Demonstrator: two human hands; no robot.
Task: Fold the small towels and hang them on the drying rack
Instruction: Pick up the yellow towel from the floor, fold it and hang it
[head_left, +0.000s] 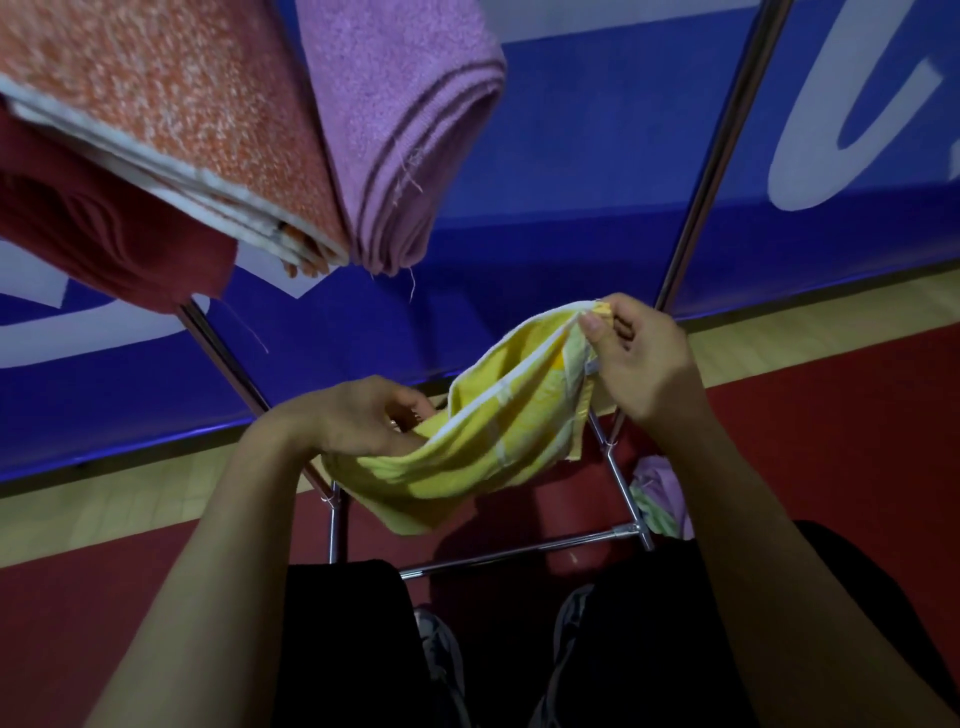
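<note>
Two bare hands hold a yellow towel (488, 431) in the air between them. The right hand (641, 358) is raised higher, thumb and forefinger pinching the doubled upper corner of the cloth, the remaining fingers loosely curled behind it and the forearm rising steeply from the lower right. The left hand (358, 415) sits lower and to the left, its fingers curled round the towel's other end, palm turned toward the cloth, forearm coming up from the lower left. Stretched between the two grips, the towel's long axis slants from lower left up to upper right; it is folded lengthwise, its white-striped edges lying together along the top, and a loose flap sags below the left hand.

Behind and under the towel stand the chrome tubes of the drying rack (524, 553), one lower bar crossing just beneath. Above the left hand, already draped on the rack, hang a purple towel (400, 119), an orange towel (171, 104) touching it, and a dark red towel (104, 234) further left. Right of the lower bar, some pale purple and green cloths (660, 493) lie in a heap.
</note>
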